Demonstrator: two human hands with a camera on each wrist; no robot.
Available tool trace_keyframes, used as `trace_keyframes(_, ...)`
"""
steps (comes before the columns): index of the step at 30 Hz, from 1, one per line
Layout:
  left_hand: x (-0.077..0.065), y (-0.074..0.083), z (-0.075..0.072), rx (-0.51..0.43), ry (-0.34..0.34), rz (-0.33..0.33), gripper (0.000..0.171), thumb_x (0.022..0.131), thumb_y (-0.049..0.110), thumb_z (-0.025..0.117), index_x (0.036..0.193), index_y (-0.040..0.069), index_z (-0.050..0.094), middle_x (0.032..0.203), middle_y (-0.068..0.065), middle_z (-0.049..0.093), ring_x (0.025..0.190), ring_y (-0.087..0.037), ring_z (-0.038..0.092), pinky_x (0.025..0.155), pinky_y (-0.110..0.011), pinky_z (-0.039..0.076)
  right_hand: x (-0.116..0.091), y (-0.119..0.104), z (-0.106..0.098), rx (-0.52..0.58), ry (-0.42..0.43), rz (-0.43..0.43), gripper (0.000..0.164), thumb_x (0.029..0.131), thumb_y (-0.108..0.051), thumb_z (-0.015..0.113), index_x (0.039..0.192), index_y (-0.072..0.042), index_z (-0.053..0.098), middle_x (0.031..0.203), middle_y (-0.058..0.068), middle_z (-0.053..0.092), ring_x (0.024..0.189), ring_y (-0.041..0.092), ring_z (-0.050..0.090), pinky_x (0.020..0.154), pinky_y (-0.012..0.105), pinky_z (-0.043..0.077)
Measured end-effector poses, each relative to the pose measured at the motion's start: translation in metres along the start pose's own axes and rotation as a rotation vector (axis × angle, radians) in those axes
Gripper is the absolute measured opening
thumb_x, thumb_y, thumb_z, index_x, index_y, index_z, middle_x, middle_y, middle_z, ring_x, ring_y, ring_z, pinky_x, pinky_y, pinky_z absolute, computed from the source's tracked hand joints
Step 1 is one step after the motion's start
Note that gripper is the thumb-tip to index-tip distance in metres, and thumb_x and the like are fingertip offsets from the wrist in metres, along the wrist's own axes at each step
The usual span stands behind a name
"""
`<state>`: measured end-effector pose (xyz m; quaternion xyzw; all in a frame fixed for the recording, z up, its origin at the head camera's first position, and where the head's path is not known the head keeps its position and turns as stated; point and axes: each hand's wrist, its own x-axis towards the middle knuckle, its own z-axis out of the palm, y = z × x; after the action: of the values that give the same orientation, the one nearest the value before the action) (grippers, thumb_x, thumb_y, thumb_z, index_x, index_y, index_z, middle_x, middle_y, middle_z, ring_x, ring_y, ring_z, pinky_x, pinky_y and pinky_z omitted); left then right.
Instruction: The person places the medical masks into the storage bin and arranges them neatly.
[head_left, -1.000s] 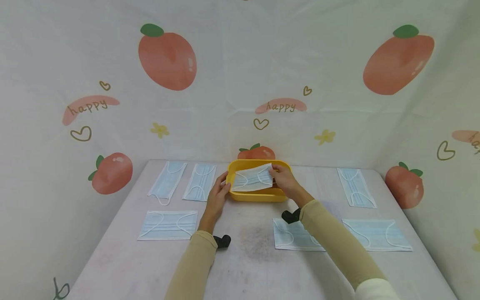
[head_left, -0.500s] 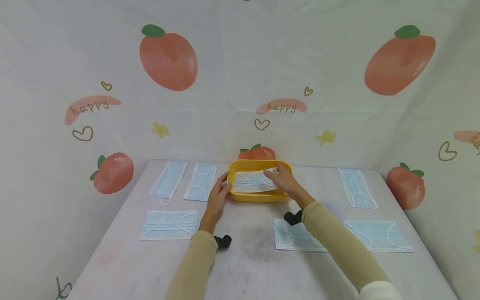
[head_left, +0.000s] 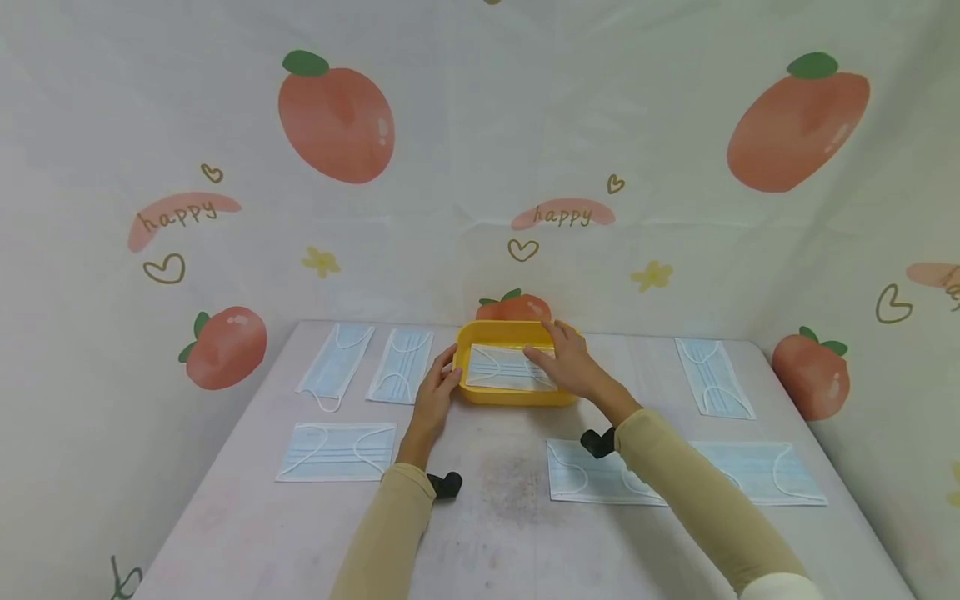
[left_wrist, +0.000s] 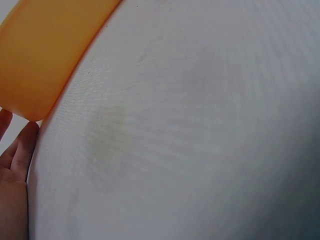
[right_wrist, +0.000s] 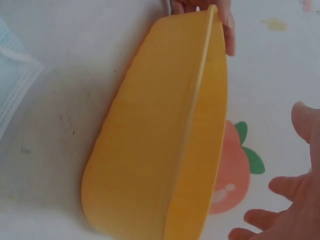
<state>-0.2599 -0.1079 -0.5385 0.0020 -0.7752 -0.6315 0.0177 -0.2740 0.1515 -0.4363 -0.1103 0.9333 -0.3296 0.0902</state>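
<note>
The right hand [head_left: 572, 367] covers one end of the mask [head_left: 498, 368] beneath it. Beyond the left hand [left_wrist: 14, 185], the left wrist view's edge cuts off the yellow tray [left_wrist: 52, 50].

Tan sleeves [head_left: 386, 525], black wrist cameras [head_left: 448, 484]

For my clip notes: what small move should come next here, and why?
Probably the right hand should lift clear of the tray: it looks spread and holds nothing, and a mask already lies in the tray. The left hand holds the tray's side, while other masks lie on the table.
</note>
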Motion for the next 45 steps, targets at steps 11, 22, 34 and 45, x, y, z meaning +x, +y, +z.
trace_keyframes(11, -0.001, -0.002, 0.0, -0.011, -0.017, -0.01, 0.048, 0.107, 0.038, 0.049, 0.154, 0.038, 0.04, 0.163, 0.002, 0.04, 0.135, -0.028, 0.05, 0.12, -0.053, 0.039, -0.01, 0.013, -0.003, -0.315, 0.087, -0.033, 0.087, 0.099, -0.067, 0.044, 0.164, -0.017, 0.018, 0.17, 0.025, 0.006, 0.155, 0.054, 0.004, 0.124, 0.071, 0.006)
trace_keyframes(22, 0.0, -0.003, 0.0, -0.003, -0.003, 0.004, 0.045, 0.107, 0.038, 0.05, 0.151, 0.042, 0.043, 0.159, 0.005, 0.044, 0.132, -0.027, 0.053, 0.118, -0.05, 0.042, -0.02, 0.033, -0.011, -0.418, 0.139, -0.001, 0.088, 0.098, -0.067, 0.045, 0.165, -0.017, 0.017, 0.17, 0.025, 0.003, 0.154, 0.056, 0.003, 0.122, 0.074, 0.002)
trace_keyframes(34, 0.001, -0.003, 0.0, -0.007, -0.004, 0.003, 0.046, 0.107, 0.038, 0.049, 0.152, 0.042, 0.042, 0.159, 0.007, 0.044, 0.131, -0.024, 0.053, 0.118, -0.049, 0.042, -0.031, 0.063, -0.023, -0.431, 0.138, 0.118, 0.095, 0.096, -0.074, 0.04, 0.165, -0.014, 0.014, 0.17, 0.027, -0.002, 0.153, 0.058, -0.003, 0.12, 0.075, -0.004)
trace_keyframes(45, 0.002, -0.005, 0.0, 0.0, -0.006, 0.024, 0.046, 0.107, 0.038, 0.049, 0.152, 0.041, 0.043, 0.159, 0.004, 0.044, 0.131, -0.026, 0.054, 0.118, -0.052, 0.042, -0.043, 0.098, -0.035, -0.428, 0.168, 0.167, 0.096, 0.097, -0.075, 0.035, 0.163, -0.009, 0.014, 0.167, 0.034, -0.001, 0.15, 0.063, -0.002, 0.117, 0.079, -0.004)
